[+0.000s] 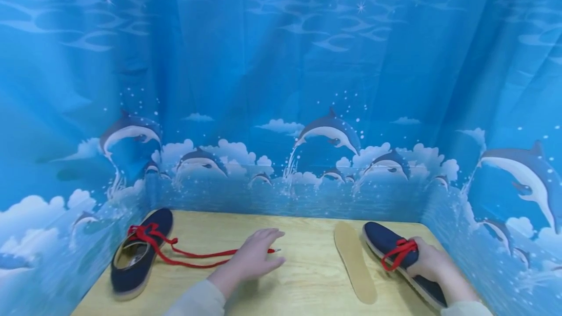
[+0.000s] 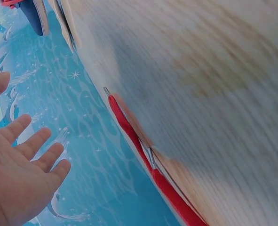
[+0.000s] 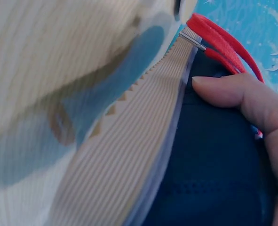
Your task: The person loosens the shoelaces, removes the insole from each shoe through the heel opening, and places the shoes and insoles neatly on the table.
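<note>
At the right of the table, my right hand (image 1: 430, 260) grips a navy shoe (image 1: 382, 238) with a red lace (image 1: 398, 253) tied on it. In the right wrist view the thumb (image 3: 223, 90) presses the shoe's dark side above its ribbed pale sole (image 3: 124, 136); the other fingers are mostly hidden. My left hand (image 1: 254, 255) hovers above the table's middle, its fingers spread and holding nothing. Near it lie the metal-tipped ends of a long red lace (image 2: 124, 120), which runs from the other navy shoe (image 1: 140, 252) at the left.
A tan insole (image 1: 354, 262) lies flat beside the right-hand shoe, on its left. The pale wooden table (image 1: 307, 282) is enclosed at the back and both sides by a blue dolphin-print curtain (image 1: 281, 87).
</note>
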Demonstrator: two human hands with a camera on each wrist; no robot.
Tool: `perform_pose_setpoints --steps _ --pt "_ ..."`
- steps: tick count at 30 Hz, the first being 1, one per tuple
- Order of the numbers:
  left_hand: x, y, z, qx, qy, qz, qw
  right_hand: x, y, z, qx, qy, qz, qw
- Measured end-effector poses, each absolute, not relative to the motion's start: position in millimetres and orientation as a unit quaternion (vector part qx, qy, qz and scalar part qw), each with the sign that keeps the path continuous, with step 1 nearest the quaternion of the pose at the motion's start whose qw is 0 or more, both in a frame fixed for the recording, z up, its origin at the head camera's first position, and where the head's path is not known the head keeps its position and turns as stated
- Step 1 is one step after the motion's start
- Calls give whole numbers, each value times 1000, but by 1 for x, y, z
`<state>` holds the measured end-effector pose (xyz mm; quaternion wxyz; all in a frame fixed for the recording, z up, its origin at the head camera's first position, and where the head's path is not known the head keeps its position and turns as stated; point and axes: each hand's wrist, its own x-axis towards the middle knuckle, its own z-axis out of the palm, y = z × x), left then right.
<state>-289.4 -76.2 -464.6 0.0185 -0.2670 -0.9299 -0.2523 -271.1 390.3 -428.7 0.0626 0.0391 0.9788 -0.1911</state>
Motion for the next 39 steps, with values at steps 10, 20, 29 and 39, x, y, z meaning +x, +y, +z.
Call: perform_pose_setpoints --steps 10,20,29,39 --pt "-298 -67 -468 -274 -926 -257 23 -269 371 -424 14 978 -198 57" --pt "-310 -54 -473 -264 -920 -288 15 -272 348 -421 -1 982 -183 53" --pt "-317 -49 -482 -262 -923 -282 26 -275 320 -418 -19 981 -189 47" --pt "-316 -43 -479 -271 -923 -270 39 -278 297 -415 -28 983 -172 49"
